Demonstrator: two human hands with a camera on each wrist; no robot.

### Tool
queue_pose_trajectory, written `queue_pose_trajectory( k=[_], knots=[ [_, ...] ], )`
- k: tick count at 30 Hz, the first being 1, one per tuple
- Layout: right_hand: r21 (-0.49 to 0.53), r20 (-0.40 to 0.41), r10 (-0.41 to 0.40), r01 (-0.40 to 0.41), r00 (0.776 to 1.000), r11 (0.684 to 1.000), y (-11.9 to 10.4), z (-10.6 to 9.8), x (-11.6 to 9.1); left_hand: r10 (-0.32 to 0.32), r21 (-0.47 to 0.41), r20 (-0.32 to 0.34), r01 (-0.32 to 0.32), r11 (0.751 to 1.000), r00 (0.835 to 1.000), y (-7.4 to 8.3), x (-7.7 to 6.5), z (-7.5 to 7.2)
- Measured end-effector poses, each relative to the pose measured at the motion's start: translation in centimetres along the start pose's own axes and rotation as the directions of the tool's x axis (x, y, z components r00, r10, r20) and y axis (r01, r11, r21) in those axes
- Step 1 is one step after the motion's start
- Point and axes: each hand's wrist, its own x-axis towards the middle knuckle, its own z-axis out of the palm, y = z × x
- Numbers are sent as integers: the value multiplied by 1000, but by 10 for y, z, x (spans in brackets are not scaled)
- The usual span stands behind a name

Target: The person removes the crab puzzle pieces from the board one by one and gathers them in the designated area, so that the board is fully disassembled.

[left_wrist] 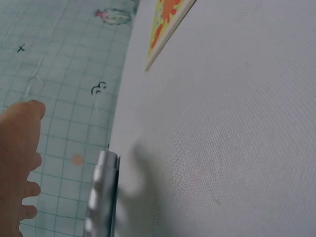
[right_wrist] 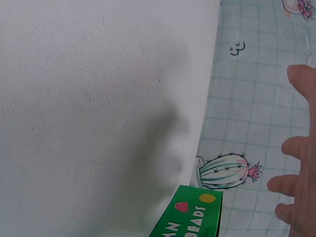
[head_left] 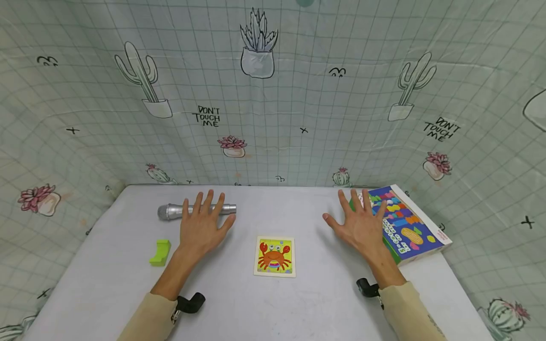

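My left hand (head_left: pixel 201 232) hovers with fingers spread, partly covering a silver microphone (head_left: pixel 172 211) near the back left of the table. To the left of that forearm lies a small lime-green block (head_left: pixel 160 253) with a curved notch. My right hand (head_left: pixel 360 227), fingers spread too, is above the table beside a colourful boxed game (head_left: pixel 411 227), overlapping its left edge in the head view. Between the hands a square crab picture puzzle (head_left: pixel 275 256) in a pale frame lies flat. Neither hand holds anything. In the left wrist view, the microphone (left_wrist: pixel 101 197) shows below the thumb.
A white table (head_left: pixel 273 308) carries these things. Behind and around it hangs a grid-patterned cloth (head_left: pixel 273 104) printed with cacti. Each wrist wears a black camera mount, such as the left mount (head_left: pixel 191 303). The box's green side (right_wrist: pixel 192 215) shows in the right wrist view.
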Motion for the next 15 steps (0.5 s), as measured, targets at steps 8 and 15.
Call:
queue_pose_trajectory(
  k=[8, 15],
  knots=[
    [9, 6, -2, 2, 1000, 1000, -1, 2, -3, -3, 2, 1, 3, 1000, 1000, 0, -3, 3],
    [217, -21, -49, 53, 999, 975, -10, -7, -1, 31, -35, 41, -30, 999, 999, 7, -4, 2]
  ],
)
